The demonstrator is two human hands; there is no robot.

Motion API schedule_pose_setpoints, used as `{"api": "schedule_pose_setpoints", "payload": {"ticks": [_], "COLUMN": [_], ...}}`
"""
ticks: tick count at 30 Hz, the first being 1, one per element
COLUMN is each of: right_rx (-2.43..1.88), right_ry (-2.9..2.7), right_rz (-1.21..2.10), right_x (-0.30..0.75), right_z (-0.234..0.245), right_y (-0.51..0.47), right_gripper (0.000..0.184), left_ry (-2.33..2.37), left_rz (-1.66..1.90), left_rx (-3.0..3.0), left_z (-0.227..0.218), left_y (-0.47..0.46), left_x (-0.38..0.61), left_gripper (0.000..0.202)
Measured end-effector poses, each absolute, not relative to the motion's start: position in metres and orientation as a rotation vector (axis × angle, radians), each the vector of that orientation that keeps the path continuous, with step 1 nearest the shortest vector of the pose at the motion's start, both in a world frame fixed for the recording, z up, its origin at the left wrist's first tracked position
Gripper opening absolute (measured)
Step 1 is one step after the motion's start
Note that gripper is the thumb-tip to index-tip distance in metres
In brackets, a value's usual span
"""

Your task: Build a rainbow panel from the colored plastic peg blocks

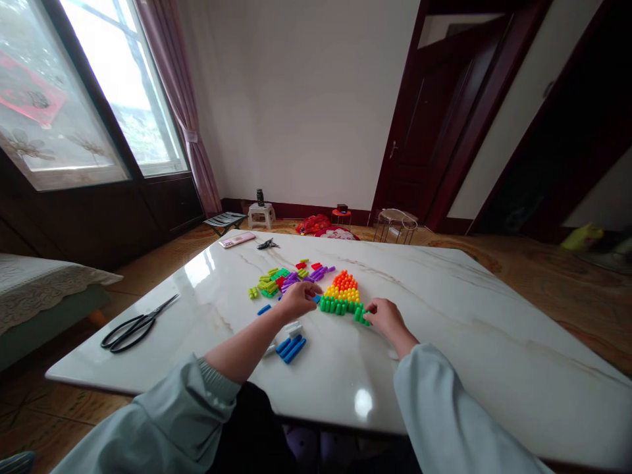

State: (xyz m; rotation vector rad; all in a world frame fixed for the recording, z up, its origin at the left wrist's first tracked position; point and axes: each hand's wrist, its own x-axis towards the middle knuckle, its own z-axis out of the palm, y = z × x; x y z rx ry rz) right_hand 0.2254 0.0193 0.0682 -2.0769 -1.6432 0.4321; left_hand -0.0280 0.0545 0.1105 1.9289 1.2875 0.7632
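A white table with faint grey-brown marble veining carries a triangle of stacked pegs, banded orange at the top, yellow in the middle and green along the base. The loose pegs are green, yellow, purple and red. The separate small cluster is blue with one white piece, and the scissors are black.

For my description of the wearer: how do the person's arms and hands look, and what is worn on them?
The left hand and right hand are bare: no gloves, no ring or watch visible. Both arms wear long pale grey-green sleeves. The left sleeve is pushed up, showing a ribbed cuff; the right sleeve reaches the wrist.
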Motion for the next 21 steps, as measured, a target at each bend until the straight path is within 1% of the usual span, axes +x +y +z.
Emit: {"api": "schedule_pose_setpoints", "payload": {"ticks": [6, 10, 13, 16, 18, 21], "right_rx": [-2.069, -2.076, -2.163, -2.261, -2.245, -2.113], "right_ry": [-1.763, -1.750, -1.703, -1.732, -1.803, -1.900], "right_rz": [0.316, 0.251, 0.208, 0.327, 0.452, 0.542], "right_x": [0.212, 0.210, 0.210, 0.210, 0.209, 0.207], "right_z": [0.061, 0.062, 0.070, 0.077, 0.077, 0.069], "right_y": [0.026, 0.029, 0.027, 0.022, 0.020, 0.020], "right_gripper": [0.013, 0.015, 0.011, 0.006, 0.006, 0.014], "left_ry": [1.275, 1.259, 1.236, 1.228, 1.225, 1.188], "left_rz": [0.751, 0.731, 0.767, 0.833, 0.846, 0.826], "left_rx": [1.935, 1.771, 1.622, 1.467, 1.385, 1.300], "left_z": [0.118, 0.118, 0.115, 0.111, 0.108, 0.106], "left_y": [0.050, 0.050, 0.052, 0.055, 0.055, 0.054], "left_x": [-0.025, -0.023, -0.021, -0.019, -0.019, -0.020], "left_gripper": [0.038, 0.033, 0.026, 0.013, 0.006, 0.021]}}
